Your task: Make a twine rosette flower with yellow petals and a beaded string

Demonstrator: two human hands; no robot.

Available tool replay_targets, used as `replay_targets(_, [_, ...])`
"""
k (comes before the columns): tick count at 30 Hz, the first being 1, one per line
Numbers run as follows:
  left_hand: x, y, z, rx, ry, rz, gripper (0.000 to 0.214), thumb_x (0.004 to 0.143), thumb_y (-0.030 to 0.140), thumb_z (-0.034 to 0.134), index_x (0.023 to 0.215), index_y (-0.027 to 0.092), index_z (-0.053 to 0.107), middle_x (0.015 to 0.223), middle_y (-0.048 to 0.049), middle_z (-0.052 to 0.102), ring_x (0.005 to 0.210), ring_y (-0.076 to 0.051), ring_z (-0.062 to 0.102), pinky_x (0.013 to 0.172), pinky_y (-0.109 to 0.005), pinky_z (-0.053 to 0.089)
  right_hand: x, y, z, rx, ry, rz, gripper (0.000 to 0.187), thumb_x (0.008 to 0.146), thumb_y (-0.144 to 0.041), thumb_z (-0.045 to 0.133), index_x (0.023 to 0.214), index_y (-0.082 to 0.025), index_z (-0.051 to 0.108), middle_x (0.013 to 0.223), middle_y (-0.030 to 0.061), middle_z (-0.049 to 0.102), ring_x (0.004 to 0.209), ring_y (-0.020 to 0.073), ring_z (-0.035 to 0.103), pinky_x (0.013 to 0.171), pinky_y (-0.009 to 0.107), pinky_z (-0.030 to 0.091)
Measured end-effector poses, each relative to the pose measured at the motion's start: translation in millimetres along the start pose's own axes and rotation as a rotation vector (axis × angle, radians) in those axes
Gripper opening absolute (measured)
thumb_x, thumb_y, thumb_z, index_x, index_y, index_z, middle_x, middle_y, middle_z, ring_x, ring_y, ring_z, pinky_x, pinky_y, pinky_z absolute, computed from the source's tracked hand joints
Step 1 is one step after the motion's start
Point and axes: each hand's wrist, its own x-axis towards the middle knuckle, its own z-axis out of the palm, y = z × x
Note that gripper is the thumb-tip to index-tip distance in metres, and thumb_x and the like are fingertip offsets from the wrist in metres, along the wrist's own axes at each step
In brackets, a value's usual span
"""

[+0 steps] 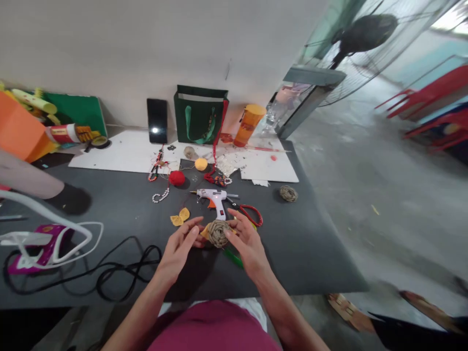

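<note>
Both my hands meet over a round coil of brown jute twine [218,233] above the dark table [314,253]. My left hand [181,248] touches its left side with fingers partly stretched. My right hand [245,238] pinches its right edge with thumb and fingers. Just behind the coil lies a white glue gun [215,198]. Red-handled scissors [252,214] rest to the right of the gun. Two yellow petal pieces [180,216] lie left of the coil. A green stick [234,257] pokes out under my right hand.
A second twine coil [288,193] sits to the right. Red pom-pom [177,178], yellow ball [201,164], beads [161,196] and white sheets [120,156] lie farther back, with a green bag [200,117], phone [157,121] and orange cup [249,125]. Black cable [120,273] loops left.
</note>
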Motion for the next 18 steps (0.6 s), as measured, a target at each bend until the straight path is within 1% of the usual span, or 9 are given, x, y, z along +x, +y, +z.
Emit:
replay_targets(3, [6, -3, 3.4, 0.111, -0.019, 0.038, 0.054, 0.078, 0.053, 0.066, 0.117, 0.015, 0.065, 0.1, -0.0093, 0.07, 0.083, -0.018, 0.067, 0.076, -0.032, 0.056, -3, -3, -19, -0.053, 0.049, -0.051, 0.052, 0.076, -0.033, 0.072, 0.125, -0.025, 0.055, 0.095, 0.0049, 0.066, 0.087, 0.0206, 0.068, 0.075, 0.034, 0.057])
replay_targets(4, [8, -5, 5.0, 0.156, -0.011, 0.07, 0.051, 0.076, 0.05, 0.068, 0.114, 0.016, 0.066, 0.099, -0.0085, 0.07, 0.083, -0.018, 0.067, 0.076, -0.031, 0.056, -5, -4, -28, -0.085, 0.077, -0.074, 0.052, 0.077, -0.033, 0.072, 0.125, -0.024, 0.055, 0.094, 0.0047, 0.066, 0.088, 0.0206, 0.068, 0.075, 0.033, 0.057])
replay_targets(6, [12, -7, 8.4, 0.234, 0.028, 0.154, 0.048, 0.069, 0.046, 0.075, 0.107, 0.018, 0.069, 0.089, -0.0047, 0.069, 0.076, -0.016, 0.065, 0.07, -0.028, 0.056, -9, -5, -47, -0.163, 0.162, -0.117, 0.05, 0.079, -0.033, 0.069, 0.126, -0.024, 0.054, 0.094, 0.0047, 0.067, 0.087, 0.0204, 0.069, 0.074, 0.033, 0.057])
replay_targets(8, [14, -7, 12.1, 0.257, 0.017, 0.157, 0.046, 0.067, 0.045, 0.075, 0.104, 0.017, 0.071, 0.073, -0.0004, 0.064, 0.062, -0.013, 0.061, 0.057, -0.024, 0.054, -13, -3, -69, -0.266, 0.257, -0.141, 0.049, 0.081, -0.034, 0.067, 0.126, -0.022, 0.053, 0.093, 0.005, 0.068, 0.084, 0.0199, 0.069, 0.071, 0.032, 0.057])
replay_targets(10, [13, -4, 16.2, 0.285, -0.02, 0.108, 0.044, 0.067, 0.046, 0.074, 0.1, 0.017, 0.072, 0.066, 0.0018, 0.061, 0.048, -0.01, 0.054, 0.042, -0.02, 0.045, -16, 3, -91, -0.38, 0.325, -0.144, 0.051, 0.08, -0.037, 0.066, 0.126, -0.02, 0.052, 0.087, 0.0048, 0.069, 0.076, 0.0189, 0.069, 0.066, 0.031, 0.057])
replay_targets(12, [10, 0, 21.0, 0.349, -0.062, 0.092, 0.039, 0.068, 0.048, 0.072, 0.093, 0.017, 0.074, 0.06, 0.003, 0.058, 0.04, -0.009, 0.047, 0.033, -0.019, 0.035, -18, 10, -109, -0.436, 0.373, -0.142, 0.052, 0.08, -0.039, 0.065, 0.126, -0.018, 0.052, 0.08, 0.0035, 0.069, 0.068, 0.0177, 0.067, 0.061, 0.03, 0.055])
replay_targets(13, [9, 1, 23.7, 0.395, -0.087, 0.106, 0.035, 0.07, 0.048, 0.07, 0.089, 0.018, 0.075, 0.057, 0.0031, 0.058, 0.039, -0.009, 0.046, 0.032, -0.019, 0.033, -18, 15, -116, -0.456, 0.39, -0.143, 0.053, 0.079, -0.039, 0.065, 0.126, -0.018, 0.053, 0.078, 0.0027, 0.068, 0.065, 0.0171, 0.066, 0.059, 0.029, 0.055])
replay_targets(15, [9, 4, 30.0, 0.516, -0.165, 0.18, 0.028, 0.077, 0.045, 0.065, 0.084, 0.02, 0.076, 0.055, 0.0017, 0.061, 0.044, -0.012, 0.052, 0.037, -0.02, 0.038, -18, 22, -125, -0.498, 0.411, -0.147, 0.053, 0.079, -0.04, 0.065, 0.125, -0.017, 0.053, 0.074, 0.0015, 0.068, 0.061, 0.0159, 0.064, 0.056, 0.028, 0.053])
replay_targets(18, [11, 1, 42.2, 0.774, -0.329, 0.389, 0.022, 0.087, 0.034, 0.057, 0.08, 0.022, 0.075, 0.069, -0.0009, 0.072, 0.063, -0.017, 0.066, 0.056, -0.025, 0.048, -18, 27, -131, -0.584, 0.415, -0.164, 0.048, 0.08, -0.038, 0.065, 0.121, -0.016, 0.057, 0.073, 0.001, 0.068, 0.058, 0.0149, 0.061, 0.055, 0.027, 0.052])
